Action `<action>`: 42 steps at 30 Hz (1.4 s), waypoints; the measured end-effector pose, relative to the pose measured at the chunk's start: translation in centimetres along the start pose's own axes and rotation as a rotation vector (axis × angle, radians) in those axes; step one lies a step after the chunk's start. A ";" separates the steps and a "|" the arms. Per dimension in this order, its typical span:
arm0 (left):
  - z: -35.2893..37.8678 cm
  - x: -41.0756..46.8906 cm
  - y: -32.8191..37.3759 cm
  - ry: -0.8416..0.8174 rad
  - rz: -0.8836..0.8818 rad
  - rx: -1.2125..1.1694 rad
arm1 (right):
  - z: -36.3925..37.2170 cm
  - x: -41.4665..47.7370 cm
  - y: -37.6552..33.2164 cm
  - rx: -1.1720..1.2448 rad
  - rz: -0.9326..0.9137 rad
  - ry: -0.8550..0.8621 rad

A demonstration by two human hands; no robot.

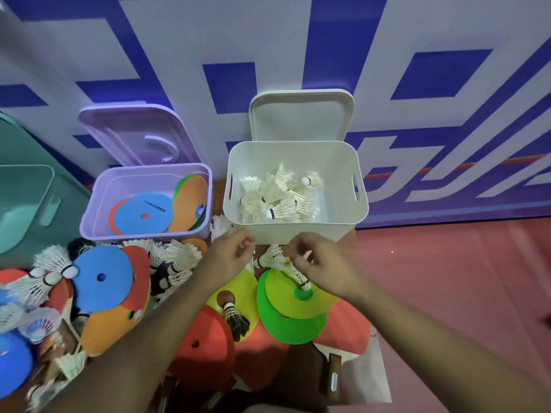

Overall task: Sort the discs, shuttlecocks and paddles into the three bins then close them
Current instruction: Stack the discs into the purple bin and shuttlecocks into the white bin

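Three bins we counted, teal bin [26,186], purple bin [89,210], white bin [343,162], our right hand [322,263] pinched one shuttlecock [307,255], our left hand [229,257] curled, holding what we couldn't tell.

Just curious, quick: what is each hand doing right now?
Left hand: fingers curled; whether it holds anything cannot be told.
Right hand: pinching a shuttlecock.

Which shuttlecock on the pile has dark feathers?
The black shuttlecock lying on the yellow disc below the left hand. Its feathers are black; the others in view are white.
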State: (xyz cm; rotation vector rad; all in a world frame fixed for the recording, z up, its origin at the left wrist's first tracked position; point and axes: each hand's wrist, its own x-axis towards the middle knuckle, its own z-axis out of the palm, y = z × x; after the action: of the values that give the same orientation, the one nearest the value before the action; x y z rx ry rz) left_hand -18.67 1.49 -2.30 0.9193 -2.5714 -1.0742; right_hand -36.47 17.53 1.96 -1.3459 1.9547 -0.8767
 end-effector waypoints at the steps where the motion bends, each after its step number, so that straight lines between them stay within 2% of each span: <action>1: 0.6 -0.7 -0.7 -0.030 -0.038 0.007 | 0.8 -0.4 0.8 -0.040 0.024 -0.029; 8: 4.4 0.6 -5.4 -0.130 -0.286 0.289 | 6.1 0.0 6.0 -0.350 0.374 -0.170; 11: 5.6 2.5 -6.0 -0.200 -0.335 0.358 | 7.8 1.0 6.6 -0.383 0.469 -0.186; 14: 6.7 3.8 -7.1 -0.277 -0.400 0.314 | 9.8 1.4 6.9 -0.359 0.555 -0.185; 20: 7.0 5.5 -9.8 -0.351 -0.379 0.276 | 11.9 1.4 8.1 -0.461 0.621 -0.075; 24: 6.2 4.9 -9.2 -0.287 -0.289 0.172 | 12.5 1.4 9.2 -0.465 0.711 -0.031; 30: 3.3 2.1 -7.1 -0.158 -0.051 0.005 | 12.5 1.9 9.3 -0.362 0.624 -0.039; 33: 2.2 0.6 -6.6 -0.087 0.027 -0.032 | 11.5 1.7 8.5 -0.266 0.552 0.013; 36: 1.2 -0.9 -5.1 0.067 -0.063 -0.154 | 9.8 1.1 6.6 -0.060 0.414 0.110; 40: 0.5 -2.3 -2.9 0.004 -0.304 -0.670 | 7.6 -0.3 4.2 0.204 0.345 0.161; 42: 0.3 -2.9 -2.1 0.039 -0.393 -0.782 | 6.7 -1.0 3.0 0.330 0.326 0.183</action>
State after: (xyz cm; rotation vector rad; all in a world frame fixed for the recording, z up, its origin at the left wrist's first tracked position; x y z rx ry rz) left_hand -15.53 2.39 -3.87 1.1892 -1.6869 -1.9257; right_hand -32.61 18.04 -4.38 -0.7564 1.9823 -1.1281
